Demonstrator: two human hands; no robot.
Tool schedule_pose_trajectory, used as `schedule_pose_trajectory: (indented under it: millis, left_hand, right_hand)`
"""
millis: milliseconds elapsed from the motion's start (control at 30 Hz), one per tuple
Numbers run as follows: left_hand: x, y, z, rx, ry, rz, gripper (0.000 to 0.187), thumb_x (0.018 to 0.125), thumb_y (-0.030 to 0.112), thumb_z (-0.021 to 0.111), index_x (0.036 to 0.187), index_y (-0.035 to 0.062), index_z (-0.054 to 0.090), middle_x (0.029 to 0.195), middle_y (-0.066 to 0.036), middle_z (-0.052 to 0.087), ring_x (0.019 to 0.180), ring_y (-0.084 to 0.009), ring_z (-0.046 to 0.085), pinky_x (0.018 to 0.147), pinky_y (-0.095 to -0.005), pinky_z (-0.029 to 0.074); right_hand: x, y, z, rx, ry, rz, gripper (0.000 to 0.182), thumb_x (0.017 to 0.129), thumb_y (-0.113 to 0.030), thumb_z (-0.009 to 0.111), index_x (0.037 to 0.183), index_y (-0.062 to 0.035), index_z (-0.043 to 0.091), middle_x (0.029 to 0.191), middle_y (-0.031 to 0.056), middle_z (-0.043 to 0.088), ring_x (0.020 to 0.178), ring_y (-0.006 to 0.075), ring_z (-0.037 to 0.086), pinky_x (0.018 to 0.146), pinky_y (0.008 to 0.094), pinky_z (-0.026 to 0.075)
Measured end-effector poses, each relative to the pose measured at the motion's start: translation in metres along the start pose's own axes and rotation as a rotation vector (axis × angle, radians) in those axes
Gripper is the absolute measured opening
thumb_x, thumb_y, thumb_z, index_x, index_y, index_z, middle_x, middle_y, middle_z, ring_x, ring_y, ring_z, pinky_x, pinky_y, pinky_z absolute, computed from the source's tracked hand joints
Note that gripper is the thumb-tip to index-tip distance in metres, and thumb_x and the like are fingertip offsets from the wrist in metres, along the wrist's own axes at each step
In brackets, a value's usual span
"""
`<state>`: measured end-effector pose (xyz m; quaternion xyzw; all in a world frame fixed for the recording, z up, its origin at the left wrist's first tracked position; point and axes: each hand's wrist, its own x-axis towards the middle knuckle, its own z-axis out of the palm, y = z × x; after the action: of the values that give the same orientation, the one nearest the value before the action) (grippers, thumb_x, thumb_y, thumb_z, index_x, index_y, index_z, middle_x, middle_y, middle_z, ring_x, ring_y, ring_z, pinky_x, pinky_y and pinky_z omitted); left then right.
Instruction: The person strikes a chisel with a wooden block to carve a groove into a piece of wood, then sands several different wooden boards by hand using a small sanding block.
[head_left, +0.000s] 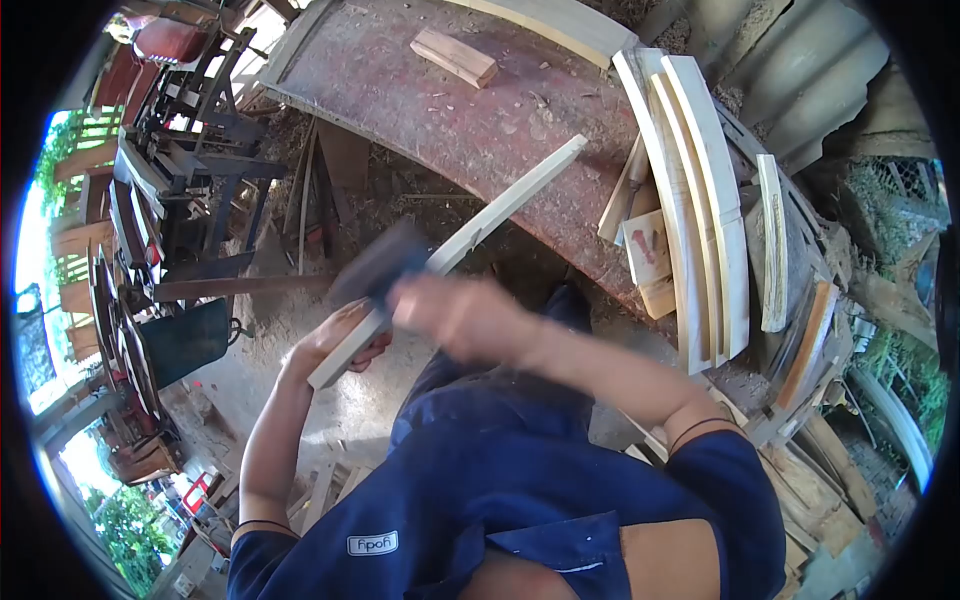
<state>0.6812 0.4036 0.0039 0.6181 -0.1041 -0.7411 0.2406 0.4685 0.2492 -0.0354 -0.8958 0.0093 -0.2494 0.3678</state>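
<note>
A long pale wooden strip (510, 200) slants across the middle, its far end over the red-brown bench. My left hand (335, 335) is wrapped round the strip near its lower end. Above it, my right hand (455, 312) is closed on a dark tool (378, 262), held over the strip. Motion blurs the tool and the right hand, so the tool's kind and any contact with the wood cannot be told.
The dusty bench (400, 95) bears a short wood block (453, 57). Several long pale boards (705, 200) stand at its right. Dark metal frames and a green panel (185, 342) are at the left. Wood scraps lie at the lower right.
</note>
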Motion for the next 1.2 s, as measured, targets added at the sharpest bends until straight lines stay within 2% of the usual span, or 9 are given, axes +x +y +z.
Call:
schedule_pose_trajectory:
  millis: [67,100,233,367,467,533,600,833,1200]
  left_hand:
    - [-0.005,0.029,0.019,-0.067,-0.039,-0.08,0.055,0.105,0.046,0.038,0.154,0.0237,0.028,0.071,0.001,0.044,0.049,-0.0045,0.041,0.038,-0.0196,0.036]
    - [-0.004,0.028,0.021,-0.073,-0.033,-0.085,0.055,0.105,0.046,0.038,0.154,0.0237,0.028,0.071,0.001,0.044,0.049,-0.0045,0.041,0.038,-0.0196,0.036]
    - [-0.006,0.02,0.021,-0.108,-0.058,-0.04,0.054,0.106,0.046,0.037,0.155,0.0254,0.027,0.071,0.001,0.044,0.049,-0.0047,0.041,0.036,-0.0194,0.033]
    - [-0.002,0.01,0.034,-0.95,0.597,-0.215,0.045,0.105,0.036,0.04,0.138,0.0061,0.047,0.081,-0.006,0.049,0.065,-0.0131,0.056,0.042,-0.025,0.042]
    - [0.023,-0.04,-0.004,-1.212,-0.304,-0.193,0.052,0.103,0.043,0.04,0.142,0.0087,0.041,0.091,-0.012,0.046,0.064,-0.0166,0.049,0.042,-0.0269,0.041]
    - [0.037,-0.06,-0.013,-1.413,-0.88,-0.132,0.064,0.1,0.056,0.04,0.147,0.0118,0.035,0.1,-0.018,0.042,0.064,-0.0186,0.042,0.042,-0.027,0.04]
    - [0.027,-0.044,0.0,-1.3,-0.779,-0.057,0.07,0.098,0.061,0.04,0.148,0.0125,0.033,0.104,-0.02,0.043,0.065,-0.0198,0.043,0.043,-0.0279,0.041]
    - [0.008,-0.025,0.004,-0.949,-0.501,0.185,0.079,0.097,0.045,0.049,0.156,0.0087,0.011,0.145,-0.034,0.025,0.086,-0.0267,0.047,0.051,-0.0382,0.051]
    - [-0.005,-0.015,0.026,-1.05,-0.612,0.172,0.072,0.097,0.037,0.049,0.152,0.003,0.016,0.136,-0.033,0.031,0.082,-0.0244,0.044,0.047,-0.0327,0.047]
  right_hand:
    - [-0.017,0.104,-0.027,-0.204,0.225,0.244,0.019,0.097,-0.013,0.046,0.104,-0.005,0.061,0.101,0.0139,0.069,0.087,0.0307,0.068,0.076,0.0399,0.057]
    - [-0.013,0.118,-0.078,0.066,-0.019,1.024,0.029,0.1,-0.018,0.039,0.094,-0.0017,0.061,0.081,0.0157,0.067,0.078,0.0341,0.067,0.072,0.0438,0.055]
    - [-0.014,0.132,-0.051,-0.071,-0.001,1.048,0.032,0.1,-0.027,0.037,0.102,-0.0034,0.059,0.078,0.0204,0.066,0.075,0.0361,0.067,0.068,0.0472,0.053]
    - [0.011,-0.047,0.022,0.127,0.068,-0.049,0.022,0.093,-0.012,0.051,0.111,-0.0069,0.062,0.12,0.0141,0.064,0.115,0.0256,0.062,0.099,0.0394,0.051]
    - [0.003,-0.009,0.019,0.034,0.008,0.029,0.026,0.092,-0.008,0.051,0.113,-0.015,0.063,0.121,0.0113,0.065,0.101,0.0254,0.068,0.083,0.0413,0.058]
    - [-0.01,0.087,-0.018,-0.084,-0.012,0.658,0.024,0.094,-0.022,0.048,0.1,-0.0053,0.063,0.089,0.0174,0.071,0.089,0.0358,0.068,0.071,0.0505,0.053]
    - [-0.069,0.209,-0.041,-0.131,0.16,1.161,0.033,0.1,-0.028,0.04,0.1,-0.003,0.062,0.084,0.0249,0.068,0.081,0.0438,0.066,0.069,0.0537,0.05]
    - [-0.017,0.082,0.044,-0.26,0.442,0.404,0.026,0.1,-0.019,0.048,0.112,0.0003,0.062,0.123,0.021,0.062,0.113,0.0364,0.061,0.093,0.0422,0.051]
    - [-0.007,0.053,0.006,-0.194,0.293,0.35,0.025,0.096,-0.01,0.053,0.117,0.002,0.06,0.115,0.0183,0.068,0.113,0.0305,0.063,0.098,0.0386,0.051]
